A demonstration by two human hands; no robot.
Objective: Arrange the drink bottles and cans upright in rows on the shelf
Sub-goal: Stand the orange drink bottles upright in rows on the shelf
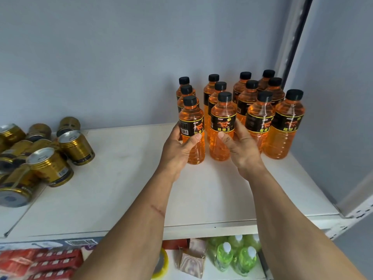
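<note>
Several orange drink bottles with black caps and black labels stand upright in rows at the right back of the white shelf point(121, 178). My left hand point(177, 150) is wrapped around the front-left bottle point(192, 122), which stands on the shelf. My right hand point(240, 148) grips the neighbouring front bottle point(223, 118), thumb across its front. Two more front bottles point(260, 118) point(286, 126) stand to the right. On the shelf's left, several gold cans point(50, 166) lie tumbled in a heap, some on their sides, some tilted.
A grey wall backs the shelf, and a grey upright post point(290, 47) borders it on the right. Below the shelf edge sit green bottles point(236, 257), red packets point(40, 261), a tape roll point(161, 261) and a brown wrapped pack point(191, 261).
</note>
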